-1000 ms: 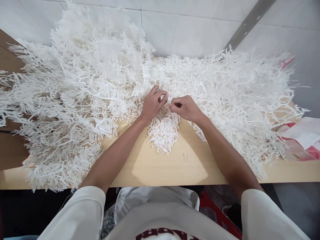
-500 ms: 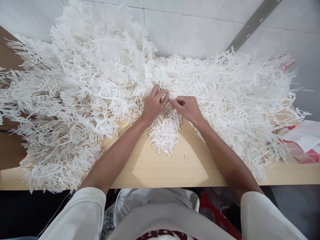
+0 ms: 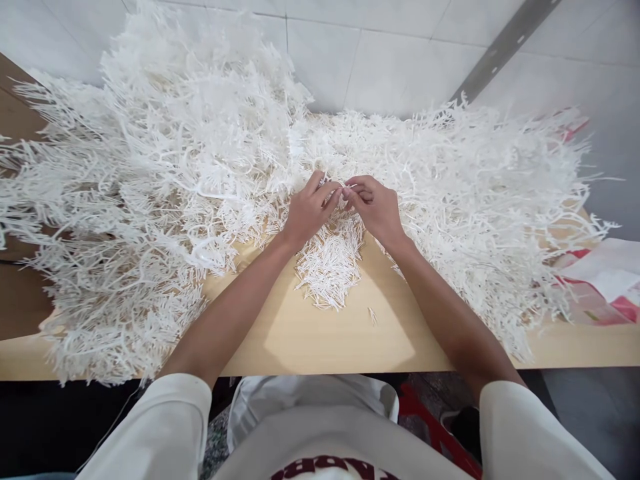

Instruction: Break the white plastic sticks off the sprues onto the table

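Observation:
My left hand (image 3: 311,208) and my right hand (image 3: 374,205) meet fingertip to fingertip over the middle of the table. Both are closed in a pinch on a white branched plastic sprig (image 3: 345,189), mostly hidden behind the fingers. Just below the hands lies a small pile of short white plastic sticks (image 3: 330,270). A big tangled heap of white branched sprigs (image 3: 200,147) rises to the left, and another heap of sprigs (image 3: 480,180) spreads to the right.
The wooden table (image 3: 345,347) has its front edge close to my body. A few loose sticks (image 3: 373,316) lie on it. A white and red plastic bag (image 3: 607,280) sits at the right end. Behind stands a tiled wall (image 3: 390,60); brown cardboard (image 3: 20,300) is at the left.
My right hand has turned and its fingers have lifted and extended toward the left hand's fingertips. My left hand has shifted slightly to the right. The heaps look unchanged.

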Demonstrator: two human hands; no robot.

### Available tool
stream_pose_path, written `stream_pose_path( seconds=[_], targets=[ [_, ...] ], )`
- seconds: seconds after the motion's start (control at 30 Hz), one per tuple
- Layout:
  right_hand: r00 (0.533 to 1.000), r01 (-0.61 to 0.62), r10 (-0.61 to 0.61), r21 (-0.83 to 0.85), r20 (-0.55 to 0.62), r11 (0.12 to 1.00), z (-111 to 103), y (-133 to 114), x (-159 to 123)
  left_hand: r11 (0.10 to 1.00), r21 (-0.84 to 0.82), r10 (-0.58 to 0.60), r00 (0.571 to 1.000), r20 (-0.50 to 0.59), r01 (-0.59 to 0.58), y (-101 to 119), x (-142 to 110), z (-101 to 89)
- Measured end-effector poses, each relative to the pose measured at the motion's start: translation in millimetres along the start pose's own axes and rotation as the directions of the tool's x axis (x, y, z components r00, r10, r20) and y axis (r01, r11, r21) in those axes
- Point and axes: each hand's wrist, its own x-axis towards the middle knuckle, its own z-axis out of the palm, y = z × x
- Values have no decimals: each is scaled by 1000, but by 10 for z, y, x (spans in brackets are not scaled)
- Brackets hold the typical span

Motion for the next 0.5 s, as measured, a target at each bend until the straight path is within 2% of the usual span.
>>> stream_pose_path(
  seconds=[0.13,0.3,0.5],
  targets=[
    [999,45,-45,9,4,999,-10,-25,-34,1000,-17,-27,1000,2,27,-1,5,-3],
    [987,163,-162,-147,23,976,29,-70,-87,997,-56,-59,998,4,59,-23,30,-13],
    [995,103,-101,-120,28,987,68,-144,-112,992,-113,-58,998,16,59,-43,34,-10]
  ],
)
